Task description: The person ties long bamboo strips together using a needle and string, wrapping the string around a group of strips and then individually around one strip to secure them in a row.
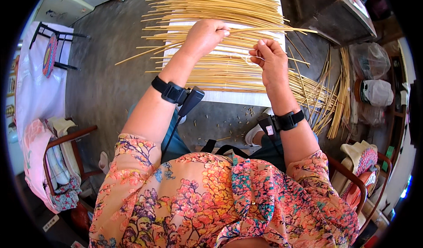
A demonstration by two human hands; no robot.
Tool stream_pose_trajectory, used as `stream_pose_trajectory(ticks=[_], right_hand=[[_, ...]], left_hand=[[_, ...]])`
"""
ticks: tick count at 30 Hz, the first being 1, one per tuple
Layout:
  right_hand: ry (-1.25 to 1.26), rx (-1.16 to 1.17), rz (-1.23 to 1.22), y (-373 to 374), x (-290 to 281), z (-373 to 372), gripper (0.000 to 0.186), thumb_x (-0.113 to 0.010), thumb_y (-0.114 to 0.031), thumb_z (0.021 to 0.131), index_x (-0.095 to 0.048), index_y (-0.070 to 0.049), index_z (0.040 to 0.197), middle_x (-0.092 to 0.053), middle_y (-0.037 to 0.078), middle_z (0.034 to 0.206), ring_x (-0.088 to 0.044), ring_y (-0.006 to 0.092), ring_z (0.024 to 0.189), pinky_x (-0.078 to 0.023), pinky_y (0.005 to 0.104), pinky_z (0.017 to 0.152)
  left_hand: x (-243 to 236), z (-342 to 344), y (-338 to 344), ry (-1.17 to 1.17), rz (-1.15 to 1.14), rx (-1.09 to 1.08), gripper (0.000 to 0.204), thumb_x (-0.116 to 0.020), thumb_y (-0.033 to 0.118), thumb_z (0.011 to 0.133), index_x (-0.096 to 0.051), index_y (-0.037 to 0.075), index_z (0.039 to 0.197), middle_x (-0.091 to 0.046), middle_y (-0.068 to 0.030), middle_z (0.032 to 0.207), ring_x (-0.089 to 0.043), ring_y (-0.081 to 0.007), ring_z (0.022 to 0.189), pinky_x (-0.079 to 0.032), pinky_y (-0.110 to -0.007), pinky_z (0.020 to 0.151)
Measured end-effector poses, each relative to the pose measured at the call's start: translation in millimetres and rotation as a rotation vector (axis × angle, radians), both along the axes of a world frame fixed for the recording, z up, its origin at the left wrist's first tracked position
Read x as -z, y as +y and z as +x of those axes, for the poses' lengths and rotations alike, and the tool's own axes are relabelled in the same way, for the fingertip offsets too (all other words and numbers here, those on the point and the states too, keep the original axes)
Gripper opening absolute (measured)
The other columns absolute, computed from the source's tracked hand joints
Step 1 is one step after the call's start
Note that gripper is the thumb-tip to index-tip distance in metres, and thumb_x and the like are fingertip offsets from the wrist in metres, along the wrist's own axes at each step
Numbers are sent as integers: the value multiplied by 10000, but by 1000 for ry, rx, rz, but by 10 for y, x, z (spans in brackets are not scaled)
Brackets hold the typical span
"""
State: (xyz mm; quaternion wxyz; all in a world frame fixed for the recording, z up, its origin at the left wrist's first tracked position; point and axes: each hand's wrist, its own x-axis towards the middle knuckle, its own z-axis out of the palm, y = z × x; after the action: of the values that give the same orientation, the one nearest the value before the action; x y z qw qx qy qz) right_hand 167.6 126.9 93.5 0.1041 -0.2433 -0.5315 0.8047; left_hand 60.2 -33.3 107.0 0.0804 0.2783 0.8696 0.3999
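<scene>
My left hand [204, 37] is closed on a long yellow reed [286, 29] that runs out to the right over rows of similar reeds [220, 3]. These lie crosswise on a white board [238, 98], with thin white thread across some of them. My right hand [271, 63], just below that reed and to the right of my left, has curled fingers pinching a loop of thin white string [251, 61].
Loose reeds [341, 94] lie in bundles at the right, beside plastic-wrapped items [374, 89] and a dark cabinet [321, 8]. A folding stool [55, 49] stands at the left. Cloth-laden chairs [70, 138] flank me. Short offcuts [196, 124] lie on the floor.
</scene>
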Motion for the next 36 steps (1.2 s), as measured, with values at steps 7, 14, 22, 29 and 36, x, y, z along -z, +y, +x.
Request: stream_pose_trajectory(ticks=[7, 14, 22, 29, 36], right_hand=[[129, 111, -266, 29, 239, -76, 78, -555, -72, 887, -532, -9, 928, -583, 63, 791, -601, 153, 702, -541, 257, 616], [112, 66, -266, -3, 276, -73, 83, -546, -108, 899, -525, -42, 854, -585, 50, 785, -584, 130, 686, -521, 233, 606], [78, 74, -266, -89, 261, -38, 77, -562, -116, 890, -523, -69, 843, -586, 36, 750, -589, 126, 666, -521, 235, 579], [69, 83, -271, -141, 213, -54, 105, -562, -120, 888, -533, -61, 806, -564, 31, 722, -586, 126, 654, -505, 231, 569], [52, 85, -278, -103, 170, -22, 140, -556, -145, 897, -510, -75, 786, -557, 24, 723, -582, 125, 660, -493, 233, 581]], left_hand=[[131, 33, 119, 45, 67, 68, 180, -587, 245, 768, -684, 93, 762, -645, -139, 758, -618, -314, 718, -487, -407, 653], [103, 58, 140, 30, -106, 103, 181, -614, 204, 795, -679, 39, 833, -622, -90, 628, -591, -191, 580, -460, -312, 572], [180, 35, 162, 103, -115, 134, 183, -604, 210, 796, -670, 44, 832, -623, -95, 645, -590, -204, 587, -456, -323, 572], [131, 65, 129, -16, 18, 138, 186, -590, 209, 790, -672, 53, 848, -631, -126, 722, -600, -263, 678, -463, -355, 617], [91, 94, 187, -162, 9, 82, 203, -601, 208, 791, -677, 32, 858, -633, -129, 690, -599, -246, 617, -461, -342, 596]])
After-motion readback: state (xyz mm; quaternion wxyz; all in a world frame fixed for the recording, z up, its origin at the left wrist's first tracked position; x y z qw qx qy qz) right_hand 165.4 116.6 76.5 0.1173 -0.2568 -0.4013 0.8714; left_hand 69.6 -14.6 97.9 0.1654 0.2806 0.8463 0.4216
